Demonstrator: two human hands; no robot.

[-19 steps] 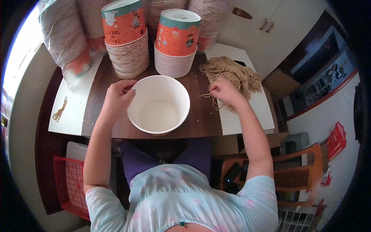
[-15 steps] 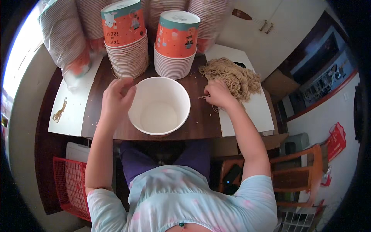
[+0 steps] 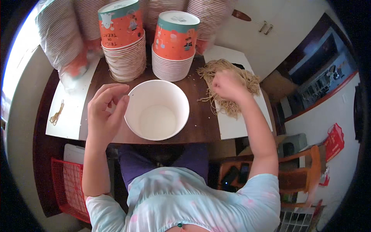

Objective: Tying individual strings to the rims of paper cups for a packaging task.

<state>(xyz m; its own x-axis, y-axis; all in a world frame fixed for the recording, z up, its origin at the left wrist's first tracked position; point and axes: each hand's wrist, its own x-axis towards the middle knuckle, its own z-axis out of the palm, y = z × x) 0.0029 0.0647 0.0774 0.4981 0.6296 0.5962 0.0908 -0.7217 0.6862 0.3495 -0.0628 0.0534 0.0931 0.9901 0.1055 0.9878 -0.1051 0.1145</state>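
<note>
Two stacks of orange paper cups (image 3: pixel 176 46) behind, red basket (image 3: pixel 67 189) below

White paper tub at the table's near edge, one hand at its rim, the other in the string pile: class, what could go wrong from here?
1. The white tub sits at the table edge; the left hand could nudge it off.
2. The right hand may drag the tangled string pile, not single strands.
3. The tall cup stacks could topple if bumped.
</note>
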